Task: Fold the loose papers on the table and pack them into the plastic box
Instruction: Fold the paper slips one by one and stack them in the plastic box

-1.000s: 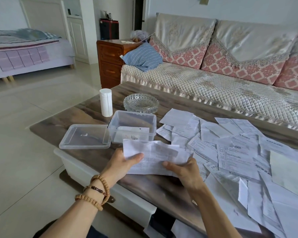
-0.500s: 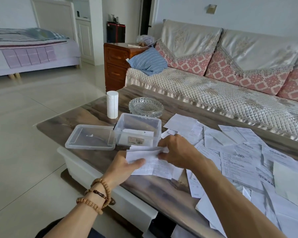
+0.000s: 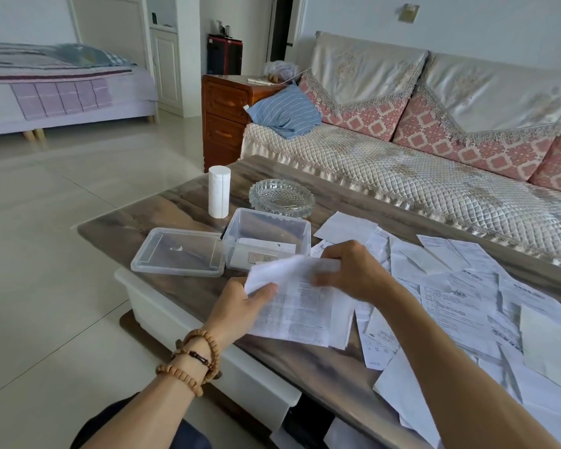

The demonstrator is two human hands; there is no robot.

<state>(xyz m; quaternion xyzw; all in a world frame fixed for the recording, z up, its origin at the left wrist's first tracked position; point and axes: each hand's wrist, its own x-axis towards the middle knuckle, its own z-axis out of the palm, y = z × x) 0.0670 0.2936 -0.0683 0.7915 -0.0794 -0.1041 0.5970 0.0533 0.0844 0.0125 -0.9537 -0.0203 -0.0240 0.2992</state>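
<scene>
White printed sheet (image 3: 302, 306) is being folded: vs 1 s ago, when both hands were holding it spread flat, the right hand (image 3: 350, 270) is now bringing the far edge over toward the left hand (image 3: 240, 306), so the first crease is prob. forming. Left hand is pinching the sheet's left edge w/ thumb on top; right hand is curling round the folded-over part. Sheet is hanging just above the table (image 3: 305, 367), right beside the plastic box (image 3: 266, 241), which is sitting open w/ some folded papers already inside. Lots of loose papers (image 3: 460, 286) are waiting still.
</scene>
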